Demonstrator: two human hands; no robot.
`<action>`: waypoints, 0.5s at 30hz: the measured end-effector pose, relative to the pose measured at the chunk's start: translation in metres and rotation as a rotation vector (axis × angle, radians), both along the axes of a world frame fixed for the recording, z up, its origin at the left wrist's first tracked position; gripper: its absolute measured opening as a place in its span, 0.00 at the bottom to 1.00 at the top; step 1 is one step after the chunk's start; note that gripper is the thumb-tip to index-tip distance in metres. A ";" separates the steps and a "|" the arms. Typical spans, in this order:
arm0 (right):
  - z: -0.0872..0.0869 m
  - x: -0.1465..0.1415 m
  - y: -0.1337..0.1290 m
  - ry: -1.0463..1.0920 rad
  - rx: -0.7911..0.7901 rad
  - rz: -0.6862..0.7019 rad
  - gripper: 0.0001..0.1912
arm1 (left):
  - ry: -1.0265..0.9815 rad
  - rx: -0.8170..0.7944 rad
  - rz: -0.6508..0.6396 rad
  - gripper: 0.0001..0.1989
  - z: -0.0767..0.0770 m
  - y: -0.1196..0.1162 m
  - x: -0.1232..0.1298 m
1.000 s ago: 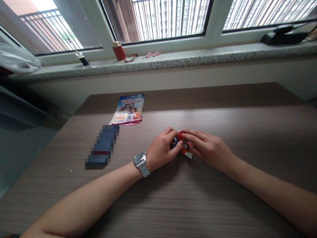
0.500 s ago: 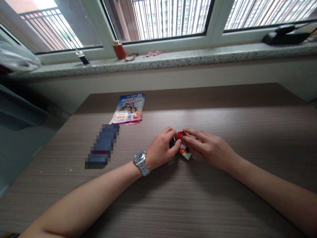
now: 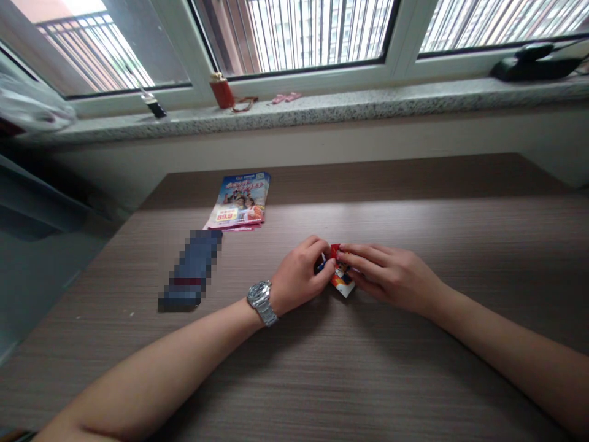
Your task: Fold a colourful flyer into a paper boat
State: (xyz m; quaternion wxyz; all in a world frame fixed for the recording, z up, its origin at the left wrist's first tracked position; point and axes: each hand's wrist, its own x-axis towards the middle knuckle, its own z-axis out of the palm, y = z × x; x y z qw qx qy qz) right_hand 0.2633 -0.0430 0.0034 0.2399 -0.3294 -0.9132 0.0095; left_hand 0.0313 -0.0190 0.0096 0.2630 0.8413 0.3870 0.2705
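Pinching a small red printed card [image 3: 341,283] between both hands. Far left of the grip, a pixelated object [image 3: 191,270] is lying on the wood-grain table [image 3: 368,380], with a glossy leaflet [image 3: 239,201] sitting just beyond it. The left hand [image 3: 299,276], wearing a steel wristwatch [image 3: 262,304], is gripping the card's left side. The right hand [image 3: 391,276] is pressing its fingertips [image 3: 352,256] on the right side. The card's lower corner is sticking out below the grip.

- "89.9": printed on the yellow-and-white price panel [image 3: 226,215], 7 o'clock position on the cover of the leaflet [image 3: 240,199] on the desk [image 3: 391,178].
- Leaflet title line, 12 o'clock position: too blurred to read.
- Print on the red-and-white packet [image 3: 343,283]: too small to read.
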 end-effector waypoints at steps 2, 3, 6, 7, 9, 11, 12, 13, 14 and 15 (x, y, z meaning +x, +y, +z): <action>0.001 0.000 0.000 -0.017 0.014 -0.006 0.20 | 0.001 -0.003 -0.004 0.04 0.000 0.000 0.000; 0.001 0.000 0.000 -0.027 0.021 -0.007 0.19 | 0.002 -0.003 -0.008 0.04 0.000 0.000 0.000; 0.002 -0.001 -0.001 -0.054 0.042 -0.002 0.19 | 0.003 -0.003 -0.012 0.04 -0.001 0.000 0.000; 0.002 -0.001 -0.001 -0.060 0.044 0.004 0.19 | 0.003 -0.003 -0.012 0.04 -0.001 0.000 0.000; 0.001 -0.001 0.000 -0.054 0.035 0.021 0.19 | 0.001 -0.003 -0.009 0.04 -0.001 -0.001 0.000; 0.000 0.001 0.000 -0.033 0.012 0.034 0.19 | -0.002 -0.003 -0.009 0.04 0.000 -0.001 0.000; -0.001 0.001 0.000 -0.027 0.003 0.036 0.19 | -0.003 -0.004 -0.010 0.04 0.000 -0.001 0.000; -0.001 0.002 0.000 -0.026 0.001 0.036 0.18 | -0.005 -0.004 -0.009 0.04 0.000 0.000 0.000; -0.001 0.002 0.000 -0.030 0.005 0.032 0.18 | -0.005 -0.006 -0.009 0.04 0.000 0.000 -0.001; -0.002 0.002 0.000 -0.035 0.015 0.026 0.18 | -0.003 -0.009 -0.011 0.04 0.000 0.000 -0.001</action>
